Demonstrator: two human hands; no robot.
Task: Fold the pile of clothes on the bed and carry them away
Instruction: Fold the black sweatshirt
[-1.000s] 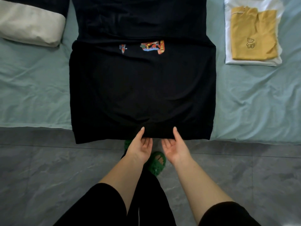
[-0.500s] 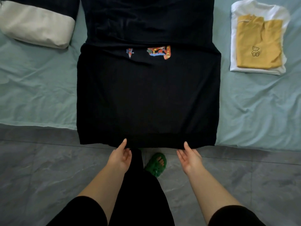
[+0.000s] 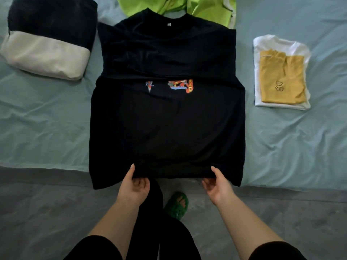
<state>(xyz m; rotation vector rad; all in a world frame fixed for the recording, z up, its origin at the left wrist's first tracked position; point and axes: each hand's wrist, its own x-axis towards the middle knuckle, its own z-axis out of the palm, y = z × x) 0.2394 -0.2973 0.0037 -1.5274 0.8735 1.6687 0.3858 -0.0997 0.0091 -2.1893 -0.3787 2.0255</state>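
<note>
Pinching the near hem of the black T-shirt [image 3: 167,128], both hands work the same way: the left hand [image 3: 134,186] has its thumb laid on top of the cloth and its fingers [image 3: 139,183] curled up beneath the edge, and the right hand [image 3: 216,184] mirrors it, thumb above and fingers [image 3: 208,182] tucked under. The hands are set well apart along the hem, which hangs over the near edge of the bed [image 3: 43,119] above the grey floor [image 3: 37,212].

The shirt lies flat in the middle of the pale blue-green sheet, collar away from the person, its sides apparently already folded in to make a rough rectangle. A small white tag [image 3: 169,24] sits inside the collar, too small to read. Across the chest runs a red, orange and blue print [image 3: 181,85]; no letters can be made out in it.

On the right of the bed a folded white shirt [image 3: 277,44] carries a folded yellow garment [image 3: 281,81] bearing an outlined bear [image 3: 279,85]. On the left rests a folded black and grey bundle [image 3: 47,53]. Beyond the collar lies a crumpled lime-green garment [image 3: 197,6]. A green slipper [image 3: 177,204] shows on the floor between the forearms
</note>
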